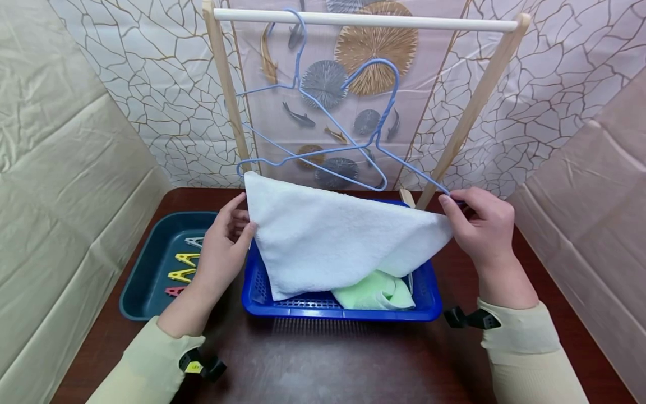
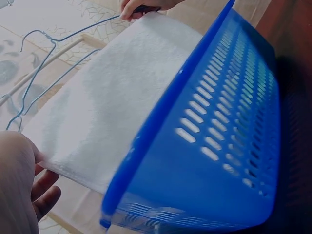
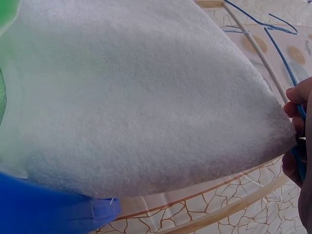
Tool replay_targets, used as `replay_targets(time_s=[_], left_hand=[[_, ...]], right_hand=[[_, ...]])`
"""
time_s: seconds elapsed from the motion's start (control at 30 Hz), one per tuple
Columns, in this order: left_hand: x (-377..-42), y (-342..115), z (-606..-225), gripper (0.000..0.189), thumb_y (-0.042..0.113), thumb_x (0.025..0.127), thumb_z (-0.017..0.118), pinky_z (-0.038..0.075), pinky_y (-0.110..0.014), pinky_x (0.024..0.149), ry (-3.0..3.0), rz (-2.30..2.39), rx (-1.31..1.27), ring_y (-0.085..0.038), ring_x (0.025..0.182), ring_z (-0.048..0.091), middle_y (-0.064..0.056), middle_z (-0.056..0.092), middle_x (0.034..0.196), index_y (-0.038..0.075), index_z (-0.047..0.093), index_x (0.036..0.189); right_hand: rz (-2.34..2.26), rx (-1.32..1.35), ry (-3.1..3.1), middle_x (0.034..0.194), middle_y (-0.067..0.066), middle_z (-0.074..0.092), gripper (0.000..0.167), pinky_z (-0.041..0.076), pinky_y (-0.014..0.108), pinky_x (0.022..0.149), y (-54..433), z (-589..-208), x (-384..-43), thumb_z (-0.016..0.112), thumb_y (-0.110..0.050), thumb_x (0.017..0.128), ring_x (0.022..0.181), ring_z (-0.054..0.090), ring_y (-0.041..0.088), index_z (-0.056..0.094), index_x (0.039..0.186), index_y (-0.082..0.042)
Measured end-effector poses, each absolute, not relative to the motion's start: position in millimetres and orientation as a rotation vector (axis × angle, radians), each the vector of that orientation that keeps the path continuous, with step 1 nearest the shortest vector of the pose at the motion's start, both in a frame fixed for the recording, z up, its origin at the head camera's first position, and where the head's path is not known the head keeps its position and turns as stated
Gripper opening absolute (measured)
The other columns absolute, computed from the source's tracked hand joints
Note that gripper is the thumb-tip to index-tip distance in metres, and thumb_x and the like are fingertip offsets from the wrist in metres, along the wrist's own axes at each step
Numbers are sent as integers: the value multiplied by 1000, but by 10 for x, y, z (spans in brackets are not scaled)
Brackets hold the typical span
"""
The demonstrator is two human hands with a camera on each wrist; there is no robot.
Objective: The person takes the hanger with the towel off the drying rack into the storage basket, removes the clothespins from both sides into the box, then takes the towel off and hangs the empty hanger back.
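A white towel [image 1: 328,241] spreads in front of me, its top edge slanting down to the right along the lower part of a blue wire hanger [image 1: 375,137]. My right hand [image 1: 484,224] grips the hanger's right end beside the towel's right corner. At the other side, my left hand [image 1: 224,244] pinches the towel's left edge, with the thumb near it and the remaining fingers loosely bent. The towel hangs over a blue perforated basket [image 1: 343,314], hiding much of its inside. A light green cloth [image 1: 378,292] lies in the basket, below the towel's lower edge.
A wooden rack with a white rod [image 1: 363,19] stands behind, and another blue hanger [image 1: 298,56] hangs from it at the left. A dark teal tray [image 1: 143,269] with several clothespins [image 1: 187,258] is left of the basket. Fabric walls enclose the brown table [image 1: 303,365].
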State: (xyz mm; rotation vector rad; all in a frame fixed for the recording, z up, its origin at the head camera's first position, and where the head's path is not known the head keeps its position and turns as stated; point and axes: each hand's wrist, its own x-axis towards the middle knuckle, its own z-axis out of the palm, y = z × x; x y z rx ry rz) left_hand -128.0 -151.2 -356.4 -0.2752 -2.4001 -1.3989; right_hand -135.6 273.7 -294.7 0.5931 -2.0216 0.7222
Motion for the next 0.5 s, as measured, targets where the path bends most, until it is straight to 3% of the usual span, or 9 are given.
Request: replay_targets(time_s=[0.5], left_hand=[[-1405, -1514, -3368, 51, 17, 98, 61, 49, -18, 79, -2283, -1383, -306, -16, 96, 61, -6, 62, 117, 16, 44, 146]], right_hand=[[726, 607, -2025, 76, 18, 68, 22, 43, 8, 67, 2722, -2932, -1352, 69, -16, 89, 67, 52, 3, 74, 85, 5]])
